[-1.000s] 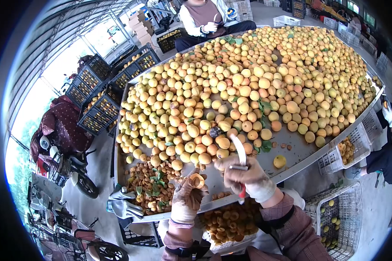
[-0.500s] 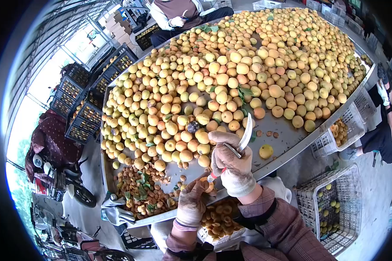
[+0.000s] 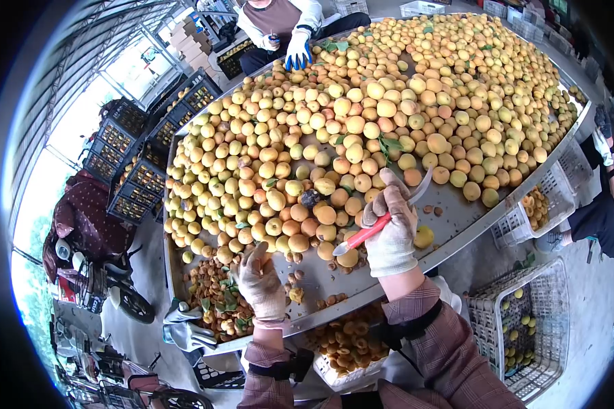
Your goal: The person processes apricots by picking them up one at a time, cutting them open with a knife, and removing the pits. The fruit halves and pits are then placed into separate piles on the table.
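Observation:
My left hand point(image 3: 260, 283), in a soiled white glove, has its fingers bent over an apricot point(image 3: 266, 258) at the near edge of the fruit pile. My right hand point(image 3: 392, 228), gloved too, is closed around a red-handled knife point(image 3: 367, 234). The handle's small metal tip points left and down. A curved blade point(image 3: 422, 186) sticks up beyond my fingers; whether it belongs to the same tool is hidden. Between my hands, a torn yellow piece of fruit point(image 3: 296, 294) and several brown pits lie on the metal table point(image 3: 314, 276).
Apricots point(image 3: 389, 112) cover most of the table. Pits and leaves point(image 3: 218, 296) heap at its near left corner, beside grey gloves point(image 3: 187, 330). A crate of fruit halves point(image 3: 351, 344) stands below the edge. A crate point(image 3: 552, 327) stands right. A co-worker point(image 3: 280, 27) sits opposite.
My left hand has moved up and left from the cut fruit to the pile. My right hand has shifted right and up with the knife, which has turned. The co-worker's gloved hand has reached to the apricots.

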Tool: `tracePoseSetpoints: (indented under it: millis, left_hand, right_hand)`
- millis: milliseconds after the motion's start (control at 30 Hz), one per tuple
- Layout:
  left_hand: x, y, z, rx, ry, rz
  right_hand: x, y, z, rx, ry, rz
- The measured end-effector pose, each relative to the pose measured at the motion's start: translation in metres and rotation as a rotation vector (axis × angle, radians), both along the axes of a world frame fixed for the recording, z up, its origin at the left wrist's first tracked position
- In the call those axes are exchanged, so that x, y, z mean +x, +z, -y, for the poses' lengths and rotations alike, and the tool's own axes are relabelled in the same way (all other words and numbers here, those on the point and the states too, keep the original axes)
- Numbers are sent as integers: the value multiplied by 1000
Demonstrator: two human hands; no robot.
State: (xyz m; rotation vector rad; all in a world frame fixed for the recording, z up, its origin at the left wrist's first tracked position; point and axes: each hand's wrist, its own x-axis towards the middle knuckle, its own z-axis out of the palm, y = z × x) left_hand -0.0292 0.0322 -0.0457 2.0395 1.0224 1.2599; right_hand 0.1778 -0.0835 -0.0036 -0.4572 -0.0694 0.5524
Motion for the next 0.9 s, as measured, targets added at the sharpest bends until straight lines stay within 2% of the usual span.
tracePoseSetpoints:
  millis: [33, 67, 133, 167, 200, 233, 267, 333, 367, 433, 467, 533, 667, 733, 767, 800, 867, 900]
  left_hand:
    - [1, 33, 9, 500, 166, -508]
    - [1, 40, 12, 580, 210, -589]
    - [-3, 43, 29, -488, -185, 318]
    - [-7, 49, 38, -412, -178, -84]
    - [-10, 67, 53, -462, -354, -260]
    - [-10, 72, 70, -434, -563, -267]
    - [-13, 84, 76, -446, -769, -535]
    - [11, 96, 90, -224, -907, -612]
    - [18, 91, 85, -226, -907, -614]
    - [39, 61, 64, -314, -621, -654]
    - [58, 41, 58, -812, -400, -518]
    - [86, 32, 57, -134, -392, -1161]
    - [92, 9, 61, -25, -390, -1192]
    - [77, -2, 47, -456, -633, -444]
    - [66, -2, 43, -637, -665, -181]
    - [59, 36, 54, -885, -677, -43]
    - [46, 41, 53, -1013, -609, 319]
    - [39, 44, 53, -1051, -646, 444]
  right_hand:
    - [4, 3, 4, -19, -4, -2]
    - [6, 6, 8, -39, -8, -4]
    - [12, 4, 15, -21, 2, -10]
    - [14, 4, 18, 0, 17, -17]
    - [17, 4, 21, -2, 12, -16]
    - [19, 6, 26, -4, 33, -35]
    - [21, 6, 30, -4, 52, -54]
    - [25, 4, 37, 6, 51, -53]
    - [26, 4, 39, -5, 57, -36]
    - [26, 5, 42, -15, 57, -11]
    - [24, 5, 44, -35, 87, -34]
    - [23, 1, 44, -49, 118, -38]
    - [20, 5, 47, -58, 145, 12]
    - [20, 13, 50, -84, 271, -26]
    - [18, 17, 51, -139, 322, -29]
    - [17, 22, 53, -158, 392, 1]
    - [7, 25, 49, -168, 480, 16]
    - [3, 26, 50, -208, 558, 96]
